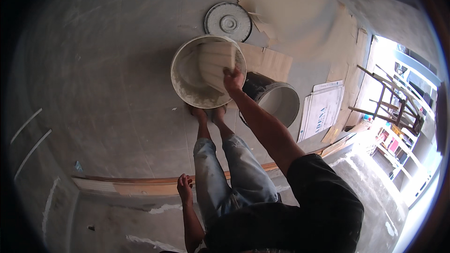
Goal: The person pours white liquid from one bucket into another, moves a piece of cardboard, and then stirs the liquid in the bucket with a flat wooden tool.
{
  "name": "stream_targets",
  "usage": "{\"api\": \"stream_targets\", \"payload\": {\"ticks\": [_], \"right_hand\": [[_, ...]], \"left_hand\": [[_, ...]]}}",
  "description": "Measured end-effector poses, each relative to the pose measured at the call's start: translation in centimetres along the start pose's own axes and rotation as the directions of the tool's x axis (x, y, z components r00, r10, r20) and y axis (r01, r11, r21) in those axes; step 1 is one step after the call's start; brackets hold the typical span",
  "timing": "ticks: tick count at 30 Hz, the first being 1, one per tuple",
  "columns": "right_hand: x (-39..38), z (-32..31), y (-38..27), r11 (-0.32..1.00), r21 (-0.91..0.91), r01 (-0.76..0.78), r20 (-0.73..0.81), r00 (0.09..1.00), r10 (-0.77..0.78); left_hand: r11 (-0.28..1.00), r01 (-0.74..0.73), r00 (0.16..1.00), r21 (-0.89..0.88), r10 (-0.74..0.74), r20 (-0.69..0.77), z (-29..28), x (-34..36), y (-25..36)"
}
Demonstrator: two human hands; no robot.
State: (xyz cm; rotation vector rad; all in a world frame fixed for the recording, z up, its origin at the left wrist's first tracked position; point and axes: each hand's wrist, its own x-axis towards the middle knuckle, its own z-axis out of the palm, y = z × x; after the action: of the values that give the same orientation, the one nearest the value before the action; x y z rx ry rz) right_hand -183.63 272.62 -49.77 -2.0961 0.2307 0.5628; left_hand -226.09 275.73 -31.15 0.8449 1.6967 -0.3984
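My right hand (233, 80) reaches into a wide pale bucket (180, 90). Its fingers are closed around the edge of a pale, flat, blurred piece (213, 65), whose exact kind does not show. Whitish residue coats the inside of the bucket, which stands in front of my bare feet. My left hand (185, 185) hangs beside my left thigh, loosely curled with the fingers apart, and holds nothing. Close to my right forearm sits a second, dark bucket (280, 105) with a pale inside. A round grey lid (228, 20) lies beyond the pale bucket.
Cardboard sheets (276, 63) cover part of the floor to the right. White printed panels (322, 111) lie beyond the dark bucket. A wooden strip (154, 187) runs along the wall base behind my legs. Wooden stools or frames (396, 100) stand by the bright doorway at right.
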Motion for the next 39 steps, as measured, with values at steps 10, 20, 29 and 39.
{"api": "stream_targets", "payload": {"ticks": [10, 20, 29, 39], "right_hand": [[-5.7, -2.5, -5.9, 0.923, -0.303, 0.238, 0.110, 0.971, -0.214], [3.0, 0.1, -2.5, 0.272, -0.211, 0.939, 0.903, 0.294, -0.313], [-4.3, 0.3, -0.2, 0.398, -0.275, 0.875, 0.904, 0.376, -0.201], [-1.3, 0.9, -0.9, 0.997, 0.039, -0.059, -0.162, 0.985, 0.065]], "left_hand": [[1.000, 0.016, 1.000, -0.014, -0.016, 0.022, -0.3, 0.1, -0.7], [0.999, 0.028, 1.000, 0.032, -0.029, 0.010, -0.1, 0.4, -2.1], [0.997, 0.026, 0.999, 0.077, -0.028, 0.033, -0.7, 0.0, -1.5], [0.989, 0.005, 0.999, 0.149, -0.012, 0.049, -1.1, 0.5, -0.5]]}}
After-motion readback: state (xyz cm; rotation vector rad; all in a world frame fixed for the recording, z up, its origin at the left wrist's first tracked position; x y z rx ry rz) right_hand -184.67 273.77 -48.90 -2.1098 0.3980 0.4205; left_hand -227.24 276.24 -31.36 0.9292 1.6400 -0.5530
